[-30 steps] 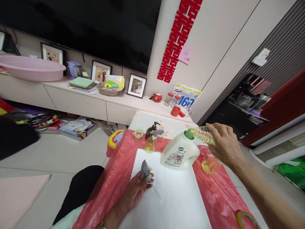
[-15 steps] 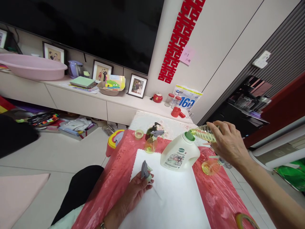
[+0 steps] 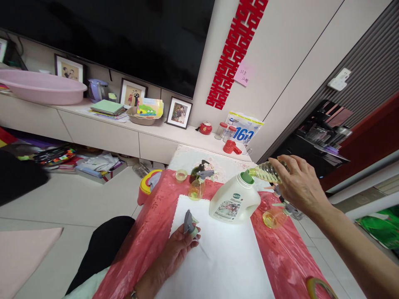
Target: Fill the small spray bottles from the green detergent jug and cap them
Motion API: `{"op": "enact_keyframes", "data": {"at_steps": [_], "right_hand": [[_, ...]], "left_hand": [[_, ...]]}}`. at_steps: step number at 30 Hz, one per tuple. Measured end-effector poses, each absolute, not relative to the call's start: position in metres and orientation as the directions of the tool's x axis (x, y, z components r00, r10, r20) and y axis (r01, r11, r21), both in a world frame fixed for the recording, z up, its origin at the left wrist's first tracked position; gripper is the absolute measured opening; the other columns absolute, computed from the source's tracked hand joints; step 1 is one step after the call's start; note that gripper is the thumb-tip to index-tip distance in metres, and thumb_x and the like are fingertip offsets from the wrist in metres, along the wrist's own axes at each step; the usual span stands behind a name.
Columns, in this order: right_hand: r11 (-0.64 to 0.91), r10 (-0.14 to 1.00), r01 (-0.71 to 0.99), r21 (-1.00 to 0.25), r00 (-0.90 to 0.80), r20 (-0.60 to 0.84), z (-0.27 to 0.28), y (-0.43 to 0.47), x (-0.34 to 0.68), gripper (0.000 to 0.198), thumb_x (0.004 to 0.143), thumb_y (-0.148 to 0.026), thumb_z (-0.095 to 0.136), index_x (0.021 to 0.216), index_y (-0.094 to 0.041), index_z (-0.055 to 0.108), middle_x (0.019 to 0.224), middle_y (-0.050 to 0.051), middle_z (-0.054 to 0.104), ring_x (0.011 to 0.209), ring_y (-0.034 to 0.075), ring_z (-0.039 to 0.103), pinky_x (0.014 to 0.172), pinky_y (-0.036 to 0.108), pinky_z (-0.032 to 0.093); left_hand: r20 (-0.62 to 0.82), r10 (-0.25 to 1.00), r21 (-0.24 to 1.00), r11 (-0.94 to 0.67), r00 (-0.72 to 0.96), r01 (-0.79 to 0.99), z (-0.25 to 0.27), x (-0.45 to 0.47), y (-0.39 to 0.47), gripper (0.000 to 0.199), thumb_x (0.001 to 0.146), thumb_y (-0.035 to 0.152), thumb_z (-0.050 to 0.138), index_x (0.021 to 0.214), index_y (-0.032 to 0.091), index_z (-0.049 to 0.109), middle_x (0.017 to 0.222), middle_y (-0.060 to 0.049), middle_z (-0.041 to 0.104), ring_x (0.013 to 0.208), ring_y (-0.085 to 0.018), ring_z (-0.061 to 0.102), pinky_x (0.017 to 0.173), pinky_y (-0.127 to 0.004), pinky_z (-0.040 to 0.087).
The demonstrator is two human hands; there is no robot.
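My right hand (image 3: 297, 180) is wrapped round a clear ribbed bottle (image 3: 268, 172) with yellowish liquid in it. The bottle lies nearly level, its neck at the green mouth of a white detergent jug (image 3: 233, 201). That jug stands upright on a white sheet (image 3: 218, 265). Lower and to the left, my left hand (image 3: 179, 249) grips a grey and pale green spray trigger head (image 3: 190, 224), its thin dip tube slanting down over the sheet. Behind the jug's left side stands a spray bottle (image 3: 197, 189) with some yellow liquid. Another spray bottle (image 3: 276, 217) leans over at the jug's right.
A red plastic cover (image 3: 137, 245) lies under the sheet. A dark pump bottle (image 3: 196, 172) and a tape roll (image 3: 181, 175) sit at the table's back left, another tape roll (image 3: 319, 287) at the front right. Beyond runs a cabinet (image 3: 156, 143) with frames and jars.
Both hands hold nearly the same pose. The camera view has shifted very slightly; the ribbed bottle stays tipped at the jug's mouth.
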State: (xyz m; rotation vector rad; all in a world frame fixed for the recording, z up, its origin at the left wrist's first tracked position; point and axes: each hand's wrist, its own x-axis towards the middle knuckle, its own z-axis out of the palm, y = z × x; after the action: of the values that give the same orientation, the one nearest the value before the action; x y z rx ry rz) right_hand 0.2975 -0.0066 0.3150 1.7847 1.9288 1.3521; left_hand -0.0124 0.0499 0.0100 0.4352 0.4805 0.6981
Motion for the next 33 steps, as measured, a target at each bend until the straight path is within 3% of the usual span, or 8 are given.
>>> {"op": "enact_keyframes", "data": {"at_steps": [24,33], "right_hand": [[-0.06,0.898,0.578,0.814,-0.325,0.297,0.336,0.005,0.28,0.06,0.081,-0.001,0.052,0.139,-0.018,0.057,0.137,0.012,0.046,0.128,0.032,0.04,0.101,0.046,0.038],[-0.144,0.892,0.63,0.763,-0.252,0.376,0.322,0.0,0.278,0.059,0.082,-0.001,0.054,0.137,-0.02,0.056,0.137,0.011,0.048,0.129,0.03,0.041,0.101,0.048,0.036]], "left_hand": [[-0.253,0.697,0.518,0.684,0.671,-0.514,0.006,-0.012,0.05,0.043,0.061,0.032,0.098,0.098,0.022,0.078,0.101,-0.006,0.077,0.086,-0.016,0.069,0.082,-0.029,0.052],[-0.242,0.697,0.53,0.678,0.675,-0.51,0.007,-0.013,0.049,0.041,0.065,0.031,0.096,0.1,0.02,0.077,0.101,-0.006,0.076,0.086,-0.016,0.069,0.083,-0.03,0.052]]}}
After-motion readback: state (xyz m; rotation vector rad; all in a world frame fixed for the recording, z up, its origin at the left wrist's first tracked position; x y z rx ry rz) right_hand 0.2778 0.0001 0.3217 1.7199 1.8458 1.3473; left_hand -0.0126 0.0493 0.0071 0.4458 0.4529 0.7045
